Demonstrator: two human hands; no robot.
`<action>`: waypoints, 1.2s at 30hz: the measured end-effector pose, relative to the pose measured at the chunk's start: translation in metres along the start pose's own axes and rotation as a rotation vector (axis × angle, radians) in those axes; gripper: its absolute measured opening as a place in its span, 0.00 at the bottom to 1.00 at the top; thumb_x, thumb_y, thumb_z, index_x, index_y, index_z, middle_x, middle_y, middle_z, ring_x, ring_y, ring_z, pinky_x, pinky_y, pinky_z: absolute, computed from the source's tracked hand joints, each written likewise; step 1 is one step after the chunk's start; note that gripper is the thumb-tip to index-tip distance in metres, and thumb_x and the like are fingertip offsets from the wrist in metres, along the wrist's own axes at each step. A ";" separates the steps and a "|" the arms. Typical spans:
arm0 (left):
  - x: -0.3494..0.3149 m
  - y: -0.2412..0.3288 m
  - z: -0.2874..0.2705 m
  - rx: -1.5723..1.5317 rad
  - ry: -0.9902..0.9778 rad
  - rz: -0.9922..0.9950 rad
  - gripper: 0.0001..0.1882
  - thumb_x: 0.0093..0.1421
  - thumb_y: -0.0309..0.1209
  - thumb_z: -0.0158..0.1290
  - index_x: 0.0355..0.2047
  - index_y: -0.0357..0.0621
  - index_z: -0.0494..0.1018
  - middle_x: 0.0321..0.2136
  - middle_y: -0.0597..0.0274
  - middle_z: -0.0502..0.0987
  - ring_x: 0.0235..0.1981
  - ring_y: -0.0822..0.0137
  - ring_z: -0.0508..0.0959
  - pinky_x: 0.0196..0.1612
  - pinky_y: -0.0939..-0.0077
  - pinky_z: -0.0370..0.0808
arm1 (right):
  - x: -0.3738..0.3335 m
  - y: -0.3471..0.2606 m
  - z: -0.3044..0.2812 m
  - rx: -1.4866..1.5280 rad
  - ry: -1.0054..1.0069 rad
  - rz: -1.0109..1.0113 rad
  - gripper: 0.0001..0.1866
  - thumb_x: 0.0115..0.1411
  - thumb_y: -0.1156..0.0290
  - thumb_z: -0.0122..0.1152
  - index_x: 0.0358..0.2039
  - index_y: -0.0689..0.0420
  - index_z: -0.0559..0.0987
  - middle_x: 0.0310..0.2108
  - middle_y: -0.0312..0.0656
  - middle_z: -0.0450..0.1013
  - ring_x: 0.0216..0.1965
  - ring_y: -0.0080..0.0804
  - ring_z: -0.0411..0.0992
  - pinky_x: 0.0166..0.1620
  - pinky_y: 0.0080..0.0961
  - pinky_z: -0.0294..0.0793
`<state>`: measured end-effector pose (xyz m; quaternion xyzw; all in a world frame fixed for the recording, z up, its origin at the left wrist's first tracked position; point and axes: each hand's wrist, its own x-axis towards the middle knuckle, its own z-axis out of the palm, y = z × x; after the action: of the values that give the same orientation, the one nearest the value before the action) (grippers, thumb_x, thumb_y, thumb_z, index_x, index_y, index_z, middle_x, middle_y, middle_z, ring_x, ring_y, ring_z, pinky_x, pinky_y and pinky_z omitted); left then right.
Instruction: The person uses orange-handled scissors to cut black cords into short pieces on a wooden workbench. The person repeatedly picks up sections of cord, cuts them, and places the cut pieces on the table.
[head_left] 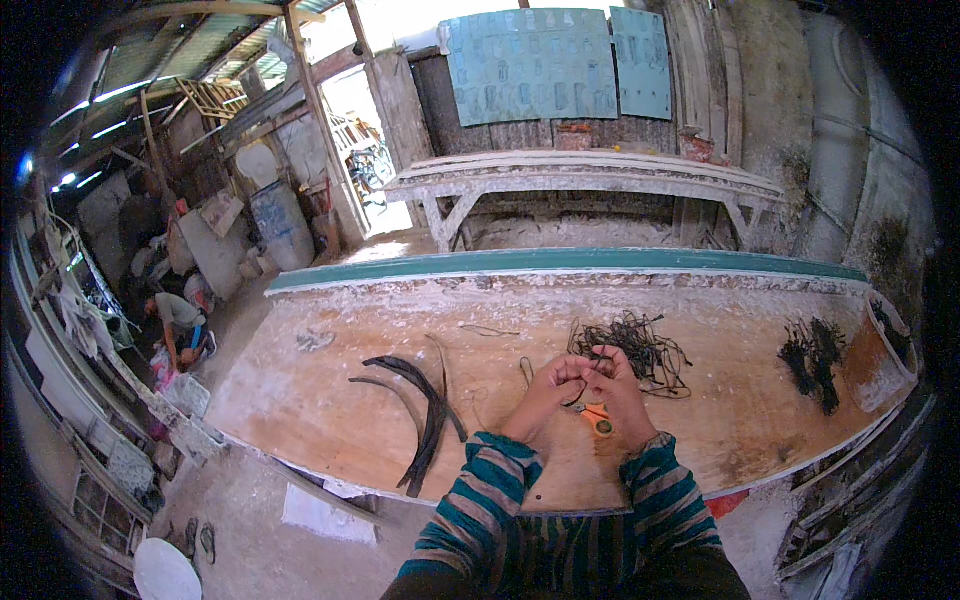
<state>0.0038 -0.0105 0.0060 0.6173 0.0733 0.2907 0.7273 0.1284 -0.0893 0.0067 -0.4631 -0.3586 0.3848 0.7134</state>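
Observation:
My left hand (548, 398) and my right hand (621, 394) meet over the wooden tabletop (700, 430), fingers pinched together. Between the fingertips is a thin black cord, mostly covered by the hands. Just beyond them lies a tangled pile of black cords (648, 350). Scissors with orange handles (598, 420) rest on the wood between my wrists, their blades partly hidden near my left hand. Long black strips (432, 425), curved and overlapping, lie to the left. A few loose thin cords (489, 330) are scattered near them.
At the right, bundled black cords (822, 355) lie beside a tipped, dusty container (872, 365). A green-edged board (560, 262) borders the table's far side. Behind stands a whitened bench (590, 178). Another person (180, 322) crouches at far left. A white round stool (167, 572) stands at lower left.

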 end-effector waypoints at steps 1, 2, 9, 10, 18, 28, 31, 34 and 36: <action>0.000 -0.001 -0.001 0.000 0.006 0.006 0.15 0.56 0.21 0.48 0.45 0.42 0.67 0.33 0.71 0.72 0.34 0.77 0.71 0.38 0.85 0.67 | -0.002 -0.003 0.002 -0.035 -0.001 0.032 0.17 0.54 0.76 0.58 0.43 0.56 0.66 0.28 0.31 0.66 0.27 0.16 0.63 0.29 0.12 0.61; 0.000 -0.002 -0.003 -0.001 0.012 0.013 0.15 0.56 0.21 0.48 0.45 0.43 0.67 0.33 0.70 0.72 0.34 0.77 0.71 0.38 0.85 0.67 | -0.003 -0.005 0.003 -0.070 -0.002 0.064 0.16 0.54 0.75 0.58 0.43 0.56 0.66 0.27 0.31 0.66 0.27 0.15 0.63 0.29 0.12 0.61; -0.001 -0.003 0.000 0.065 0.258 -0.033 0.13 0.56 0.25 0.45 0.43 0.42 0.68 0.28 0.70 0.71 0.29 0.77 0.70 0.36 0.83 0.68 | -0.001 -0.003 -0.001 0.080 0.049 0.026 0.11 0.56 0.75 0.56 0.40 0.57 0.70 0.26 0.30 0.66 0.27 0.15 0.64 0.29 0.13 0.63; -0.002 -0.004 -0.005 0.077 0.286 -0.049 0.12 0.56 0.25 0.45 0.42 0.41 0.69 0.27 0.70 0.70 0.28 0.77 0.69 0.35 0.83 0.67 | -0.002 -0.006 -0.001 0.174 0.054 0.028 0.11 0.56 0.75 0.56 0.41 0.57 0.70 0.26 0.30 0.67 0.27 0.16 0.64 0.30 0.13 0.64; 0.003 -0.015 -0.025 0.101 0.409 -0.093 0.11 0.53 0.25 0.45 0.38 0.42 0.70 0.23 0.70 0.67 0.23 0.78 0.65 0.26 0.84 0.63 | 0.001 -0.013 -0.008 0.370 0.017 -0.076 0.14 0.56 0.79 0.52 0.45 0.60 0.69 0.33 0.39 0.72 0.35 0.24 0.71 0.37 0.18 0.70; 0.005 -0.023 -0.028 0.084 0.532 -0.073 0.06 0.52 0.26 0.48 0.32 0.46 0.68 0.23 0.70 0.69 0.21 0.77 0.66 0.24 0.84 0.62 | 0.001 -0.005 -0.007 0.368 -0.173 -0.091 0.14 0.56 0.78 0.53 0.44 0.63 0.70 0.38 0.46 0.73 0.37 0.28 0.72 0.42 0.22 0.71; 0.006 -0.028 -0.032 0.112 0.519 -0.073 0.03 0.53 0.27 0.48 0.29 0.46 0.68 0.21 0.70 0.69 0.19 0.78 0.66 0.22 0.83 0.61 | -0.001 -0.003 -0.009 0.356 -0.198 -0.082 0.11 0.56 0.77 0.53 0.41 0.63 0.72 0.37 0.46 0.74 0.37 0.29 0.72 0.43 0.23 0.71; 0.006 -0.027 -0.032 0.151 0.522 -0.105 0.01 0.54 0.28 0.48 0.28 0.47 0.69 0.19 0.71 0.69 0.17 0.78 0.65 0.19 0.83 0.60 | -0.001 -0.002 -0.010 0.323 -0.232 -0.087 0.10 0.57 0.76 0.53 0.39 0.64 0.74 0.36 0.46 0.74 0.37 0.29 0.72 0.43 0.23 0.71; 0.006 -0.026 -0.030 0.175 0.515 -0.107 0.02 0.55 0.29 0.48 0.27 0.48 0.69 0.18 0.72 0.69 0.17 0.79 0.65 0.18 0.84 0.59 | -0.002 -0.002 -0.010 0.306 -0.248 -0.093 0.10 0.57 0.76 0.53 0.39 0.64 0.74 0.36 0.45 0.74 0.37 0.30 0.73 0.42 0.23 0.71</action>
<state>0.0035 0.0169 -0.0237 0.5789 0.3133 0.3918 0.6428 0.1370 -0.0952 0.0050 -0.2813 -0.4021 0.4556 0.7427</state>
